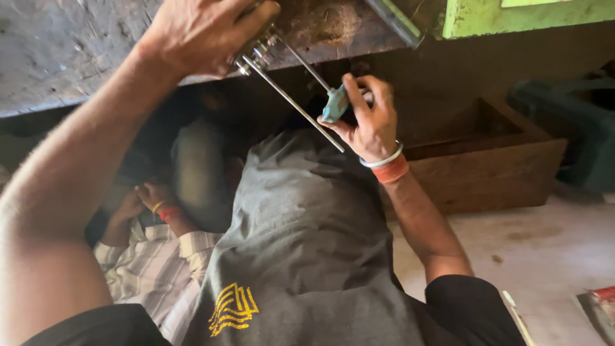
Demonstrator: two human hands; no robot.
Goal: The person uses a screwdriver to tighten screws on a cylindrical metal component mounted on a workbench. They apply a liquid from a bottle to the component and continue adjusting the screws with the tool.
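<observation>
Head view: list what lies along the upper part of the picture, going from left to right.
Left hand gripping a metal fitting → thin metal rod → right hand holding a teal-handled tool → wooden box → dark green object at the right edge.

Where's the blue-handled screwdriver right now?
Upper centre of the head view: the blue-handled screwdriver is gripped in the right hand, shaft angling up-left toward the left hand.

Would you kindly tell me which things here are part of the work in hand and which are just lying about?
In hand:
left hand on a metal part with two thin rods
right hand gripping a teal-handled tool

Lying about:
wooden box
green metal edge
dark green object
another person's hands
</observation>
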